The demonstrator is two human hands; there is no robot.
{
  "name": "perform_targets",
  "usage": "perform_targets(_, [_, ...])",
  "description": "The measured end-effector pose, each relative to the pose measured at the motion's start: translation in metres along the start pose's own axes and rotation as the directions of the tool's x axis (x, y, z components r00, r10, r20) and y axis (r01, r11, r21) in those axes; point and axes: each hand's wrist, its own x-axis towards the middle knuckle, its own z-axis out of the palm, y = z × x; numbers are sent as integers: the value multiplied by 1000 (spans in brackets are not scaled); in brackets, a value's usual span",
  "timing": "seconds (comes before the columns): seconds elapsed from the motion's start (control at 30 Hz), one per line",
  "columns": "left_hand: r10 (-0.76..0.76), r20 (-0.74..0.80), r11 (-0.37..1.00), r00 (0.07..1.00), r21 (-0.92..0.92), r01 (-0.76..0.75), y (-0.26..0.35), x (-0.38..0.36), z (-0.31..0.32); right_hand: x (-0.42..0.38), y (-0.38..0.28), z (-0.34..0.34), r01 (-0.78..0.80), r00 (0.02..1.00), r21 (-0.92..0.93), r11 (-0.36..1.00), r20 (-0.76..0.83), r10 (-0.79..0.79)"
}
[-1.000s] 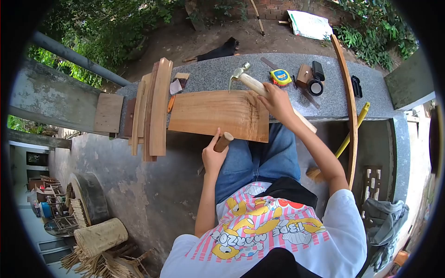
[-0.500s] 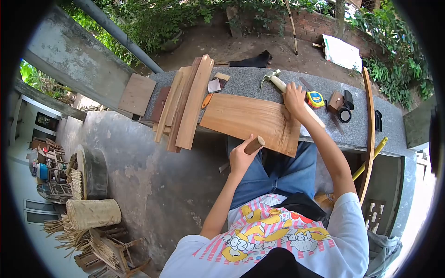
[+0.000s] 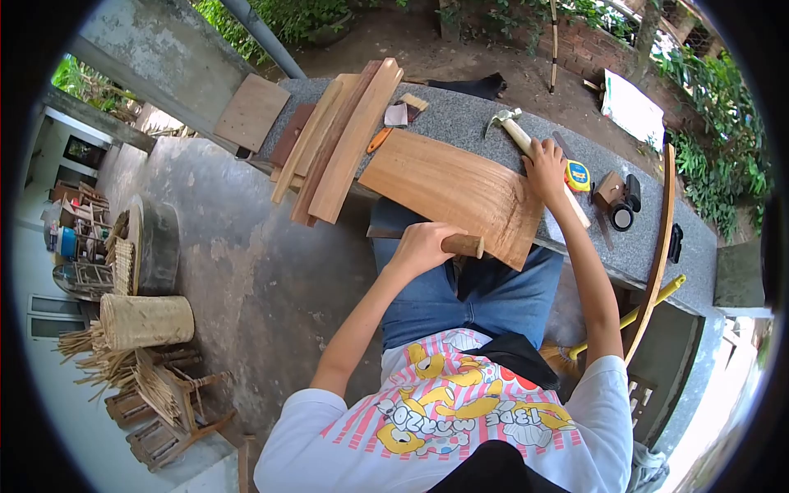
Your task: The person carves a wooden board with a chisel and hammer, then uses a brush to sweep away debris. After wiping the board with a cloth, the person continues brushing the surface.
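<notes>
My left hand [image 3: 425, 249] is wrapped round the thick wooden handle of a chisel [image 3: 464, 245], held over my lap near the board's front edge. A narrow blade shows to the left of that hand. The wide wooden board [image 3: 448, 185] lies on the stone ledge and juts over its front edge, with rough tool marks toward its right end. My right hand [image 3: 545, 171] is closed round the pale handle of a hammer [image 3: 518, 135] lying on the ledge beside the board. The hammer's metal head points away from me.
Wooden strips [image 3: 353, 140] are stacked at the ledge's left, near an orange cutter [image 3: 379, 140] and sandpaper [image 3: 396, 114]. Right of the hammer are a tape measure [image 3: 578, 175], a wooden block [image 3: 609, 191], a round black-rimmed object [image 3: 621, 217] and a long curved strip [image 3: 662, 238].
My left hand has turned the handle from slanting upward to nearly level, and a blade now shows at its left. The view has shifted and tilted. My right hand stays on the hammer.
</notes>
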Motion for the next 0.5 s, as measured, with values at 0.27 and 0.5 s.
perform_targets(0.27, [365,92,930,927,16,-368,51,49,16,-90,-49,-136,-31,972,736,676,179,-151])
perform_targets(0.5, [455,51,890,889,-50,-453,53,60,73,-152,-42,-168,-277,918,746,605,391,-62])
